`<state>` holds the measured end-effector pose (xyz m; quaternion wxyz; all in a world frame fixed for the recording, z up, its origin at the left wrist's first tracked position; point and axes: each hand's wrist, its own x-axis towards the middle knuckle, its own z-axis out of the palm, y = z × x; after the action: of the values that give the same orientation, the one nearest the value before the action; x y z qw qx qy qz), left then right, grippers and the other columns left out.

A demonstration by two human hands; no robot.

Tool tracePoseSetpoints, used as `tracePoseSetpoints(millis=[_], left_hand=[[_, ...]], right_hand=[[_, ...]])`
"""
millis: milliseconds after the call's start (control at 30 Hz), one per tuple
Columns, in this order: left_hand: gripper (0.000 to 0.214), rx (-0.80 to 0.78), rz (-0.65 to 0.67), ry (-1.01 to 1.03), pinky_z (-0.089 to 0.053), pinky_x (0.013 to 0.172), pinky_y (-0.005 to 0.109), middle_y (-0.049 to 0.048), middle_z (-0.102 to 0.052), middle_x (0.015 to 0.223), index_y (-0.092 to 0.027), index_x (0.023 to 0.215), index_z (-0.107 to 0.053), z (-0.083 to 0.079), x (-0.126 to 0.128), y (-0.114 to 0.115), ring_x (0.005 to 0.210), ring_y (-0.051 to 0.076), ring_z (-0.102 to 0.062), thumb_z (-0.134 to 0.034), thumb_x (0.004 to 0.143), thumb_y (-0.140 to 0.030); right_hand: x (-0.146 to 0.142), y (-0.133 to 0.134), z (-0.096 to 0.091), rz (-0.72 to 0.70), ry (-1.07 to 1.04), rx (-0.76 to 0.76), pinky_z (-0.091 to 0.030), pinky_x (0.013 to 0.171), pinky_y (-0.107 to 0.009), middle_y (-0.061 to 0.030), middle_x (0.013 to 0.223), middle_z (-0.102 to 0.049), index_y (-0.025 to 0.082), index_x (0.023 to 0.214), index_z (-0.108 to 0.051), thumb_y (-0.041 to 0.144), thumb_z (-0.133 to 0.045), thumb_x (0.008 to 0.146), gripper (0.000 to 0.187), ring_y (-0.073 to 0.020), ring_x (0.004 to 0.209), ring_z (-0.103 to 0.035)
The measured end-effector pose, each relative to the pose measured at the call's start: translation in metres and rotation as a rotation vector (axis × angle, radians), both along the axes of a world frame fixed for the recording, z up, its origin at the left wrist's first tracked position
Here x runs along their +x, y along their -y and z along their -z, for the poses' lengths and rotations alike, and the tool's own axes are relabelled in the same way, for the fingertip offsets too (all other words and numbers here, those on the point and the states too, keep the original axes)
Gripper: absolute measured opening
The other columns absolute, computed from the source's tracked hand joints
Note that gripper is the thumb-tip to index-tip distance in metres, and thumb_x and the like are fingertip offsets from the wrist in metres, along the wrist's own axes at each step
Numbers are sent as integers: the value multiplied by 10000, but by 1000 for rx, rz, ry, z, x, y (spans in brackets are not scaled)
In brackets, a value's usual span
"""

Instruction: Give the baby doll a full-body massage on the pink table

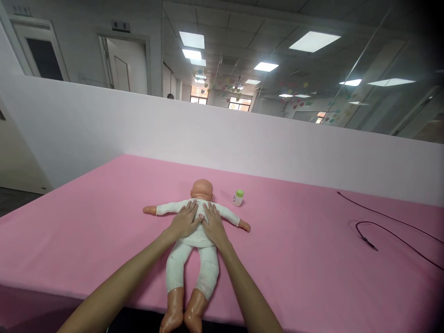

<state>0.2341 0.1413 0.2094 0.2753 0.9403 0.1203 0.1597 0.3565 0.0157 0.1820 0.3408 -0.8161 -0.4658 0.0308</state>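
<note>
A baby doll [198, 238] in white cloth lies face down on the pink table cover [298, 249], head away from me and arms spread out sideways. Its bare feet reach over the near table edge. Flat on the left side of its upper back rests my left hand [185, 222], fingers stretched out. My right hand [213, 225] lies open on the right side of the back, fingers pointing toward the shoulder. The two thumbs come close together over the middle of the back. Neither hand grasps anything.
A small white jar with a green lid [238, 198] stands beyond the doll's right-side arm. Thin dark cables [388, 231] lie on the cover at the right. Behind the table runs a low white wall [243, 141] with glass above it.
</note>
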Motion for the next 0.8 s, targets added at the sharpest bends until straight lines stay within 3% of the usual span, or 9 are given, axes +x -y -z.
tracePoseSetpoints(millis=[133,233,300,400,467,533,600,667,800], left_hand=[[717,-31,-13,-27,-120,1267,488,157,-217,1684,-134,1578,-369,6,-1,-3,1581,291,-154,-350,1021,-585],[731,-57,8,-49,-123,1261,527,177,-230,1675,-128,1541,-419,-1,-4,-3,1577,321,-156,-419,990,-609],[702,-107,15,-4,-155,1254,537,197,-302,1651,-118,1425,-549,-14,-5,0,1557,374,-213,-558,926,-611],[525,-275,42,196,-223,1246,507,165,-485,1564,-163,1197,-701,-43,4,16,1473,422,-380,-716,847,-554],[460,-489,129,282,-289,1230,475,137,-597,1463,-181,1139,-729,-60,26,32,1413,401,-469,-684,881,-560],[522,-841,228,243,-374,1194,422,167,-646,1386,-137,1153,-725,-69,61,48,1378,362,-523,-595,937,-594],[627,-1303,173,181,-431,1157,365,223,-568,1465,-76,1300,-641,-68,103,57,1395,306,-522,-469,996,-597],[736,-1628,78,144,-468,1121,331,267,-485,1527,-26,1431,-523,-61,142,61,1409,276,-512,-322,1029,-608],[835,-1794,-46,195,-478,1107,317,258,-353,1616,-30,1546,-380,-42,195,59,1487,256,-402,-175,1022,-647]], right_hand=[[5,10,4,-64,-122,17,-102,1286,-506,-62,1715,-158,220,1612,-340,531,-419,1022,671,-268,1595,-64],[5,22,0,-103,-201,51,-125,1284,-514,-39,1712,-178,271,1596,-373,603,-464,996,692,-271,1594,-88],[9,31,-10,-124,-210,93,-184,1274,-501,-48,1682,-290,278,1544,-471,592,-532,968,659,-281,1574,-198],[29,43,-34,-104,-194,211,-410,1151,-446,-109,1404,-650,212,1264,-729,488,-588,940,449,-301,1340,-566],[54,48,-52,-8,-194,288,-529,973,-410,-121,1101,-774,172,1034,-788,429,-547,939,365,-287,1057,-707],[83,52,-66,147,-142,331,-548,878,-390,-109,962,-780,169,946,-776,392,-497,939,357,-270,924,-715],[112,54,-73,302,-32,310,-530,904,-399,-118,1018,-772,171,1002,-762,349,-465,935,353,-271,961,-700],[136,55,-71,373,75,236,-505,961,-422,-144,1134,-749,160,1111,-739,294,-412,942,391,-282,1051,-679],[163,54,-53,299,190,149,-422,1118,-452,-158,1414,-622,125,1336,-633,200,-305,954,509,-281,1326,-558]])
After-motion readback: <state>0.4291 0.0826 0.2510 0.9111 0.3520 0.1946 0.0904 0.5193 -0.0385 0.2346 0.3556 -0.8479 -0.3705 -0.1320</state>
